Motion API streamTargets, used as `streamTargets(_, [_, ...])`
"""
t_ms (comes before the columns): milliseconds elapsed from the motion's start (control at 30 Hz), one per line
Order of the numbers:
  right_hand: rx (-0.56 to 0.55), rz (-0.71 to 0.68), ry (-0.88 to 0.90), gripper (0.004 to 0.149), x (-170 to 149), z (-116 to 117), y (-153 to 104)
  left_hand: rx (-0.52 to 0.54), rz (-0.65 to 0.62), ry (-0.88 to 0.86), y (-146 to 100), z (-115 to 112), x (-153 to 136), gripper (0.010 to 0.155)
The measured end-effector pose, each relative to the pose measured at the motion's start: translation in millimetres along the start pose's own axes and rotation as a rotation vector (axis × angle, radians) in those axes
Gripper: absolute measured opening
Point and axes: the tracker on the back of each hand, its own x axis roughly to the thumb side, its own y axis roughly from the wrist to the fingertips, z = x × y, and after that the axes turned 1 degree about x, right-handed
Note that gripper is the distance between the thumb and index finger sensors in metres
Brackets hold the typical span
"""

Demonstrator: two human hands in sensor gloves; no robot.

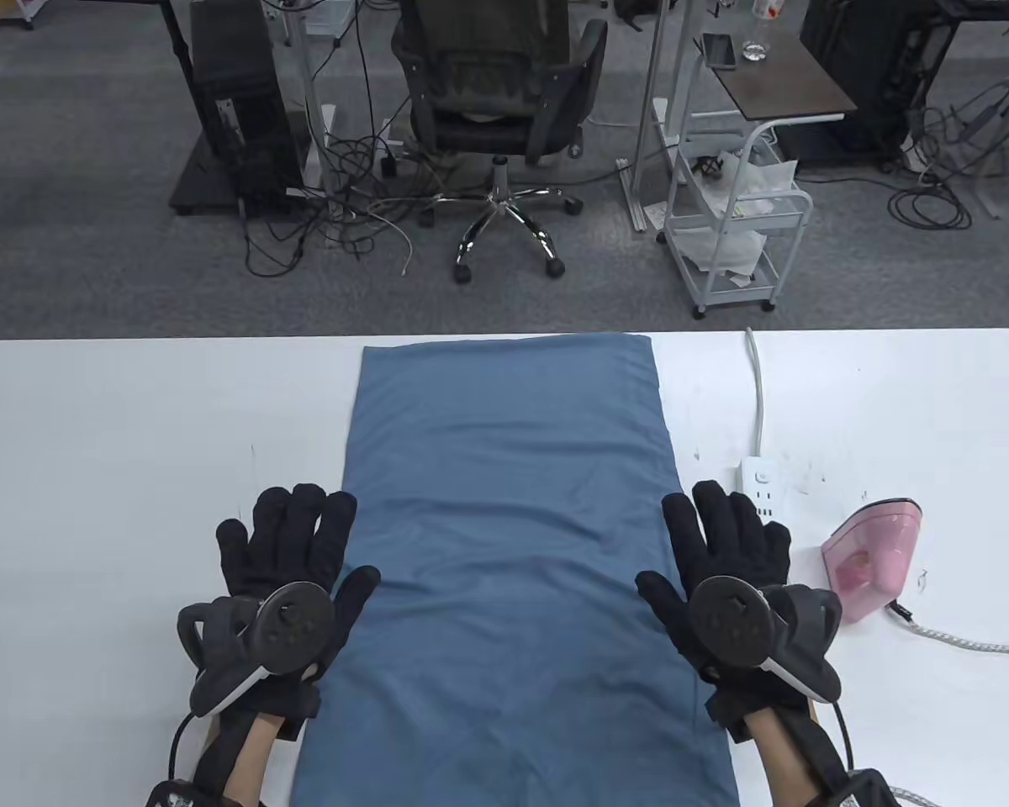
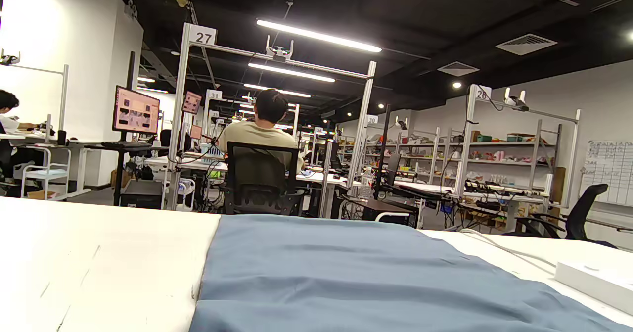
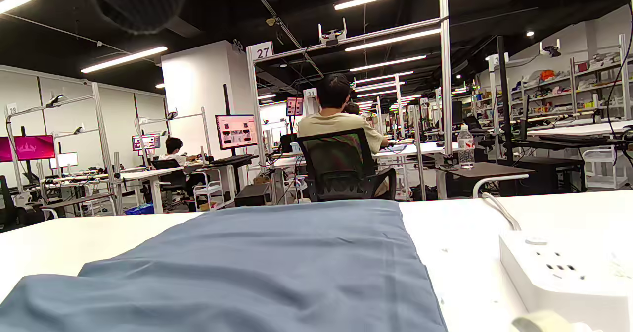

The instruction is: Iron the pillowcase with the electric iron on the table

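Lying flat lengthwise down the middle of the white table (image 1: 118,437), the blue pillowcase (image 1: 509,538) runs from the far edge to the near edge, between the two hands. Fabric looks mostly smooth, with faint creases low on the near half.

Left hand (image 1: 290,555): palm down, fingers (image 1: 282,517) spread wide and pointing away from the person, gripping nothing. Fingers rest on bare table just outside the pillowcase's left edge; the thumb tip sits on or right at the blue cloth.

Right hand (image 1: 723,555): same pose mirrored, fingers (image 1: 723,513) splayed wide, holding nothing. Thumb and index side sit at the pillowcase's right edge; can't tell whether they overlap the cloth or only touch it.

Pink iron (image 1: 870,559): standing on the table just right of the right hand's little finger, apart from it and untouched. Its braided cord (image 1: 967,640) trails off toward the right edge.

White power strip (image 1: 761,486): just beyond the right fingertips, cable (image 1: 757,387) running to the far table edge. In the right wrist view it sits close on the right (image 3: 564,272), pillowcase (image 3: 277,267) on the left.

The left wrist view shows the pillowcase (image 2: 346,277) ahead and the strip (image 2: 593,282) at far right; no fingers visible there.
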Motion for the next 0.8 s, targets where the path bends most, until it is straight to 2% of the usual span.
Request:
streamTargets(400, [0.024, 0.046, 0.007, 0.077, -10, 1, 2, -0.001, 0.005, -0.011, 0, 0, -4, 0.075])
streamTargets(667, [0.117, 0.260, -0.071, 0.074, -51, 9, 7, 0.005, -0.006, -0.038, -3, 3, -2, 0.075])
streamTargets(800, [0.248, 0.359, -0.182, 0.073, -77, 33, 14, -0.017, -0.005, -0.030, -1, 0, -3, 0.075])
